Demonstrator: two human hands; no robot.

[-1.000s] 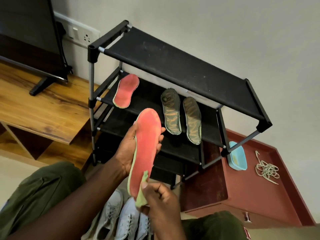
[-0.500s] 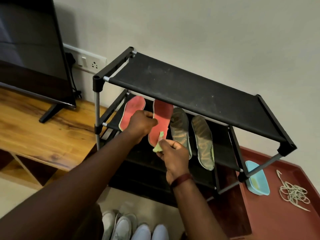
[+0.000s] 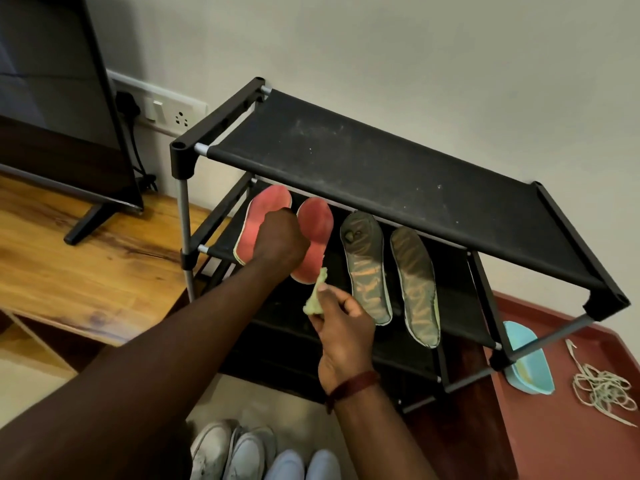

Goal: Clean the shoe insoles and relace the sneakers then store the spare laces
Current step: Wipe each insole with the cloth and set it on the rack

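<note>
Two red insoles lie side by side on the black shoe rack's (image 3: 381,168) middle shelf: the left one (image 3: 266,209) and the right one (image 3: 317,220). My left hand (image 3: 277,240) reaches between them, fingers curled at the right insole's edge. My right hand (image 3: 343,327) pinches a small green cloth (image 3: 315,299) just in front of that insole's heel. Two olive insoles (image 3: 363,268) (image 3: 415,282) lie to the right on the same shelf. White sneakers (image 3: 235,452) stand on the floor below. A loose bundle of pale laces (image 3: 602,389) lies at the far right.
A light blue dish (image 3: 526,362) sits on the red-brown cabinet top (image 3: 554,445) beside the laces, partly behind the rack's leg. A TV (image 3: 52,98) stands on a wooden table (image 3: 86,265) at the left. The rack's top shelf overhangs the insoles.
My left hand carried the red insole from my lap up to the middle shelf and laid it flat beside the other red one. My right hand followed with the cloth.
</note>
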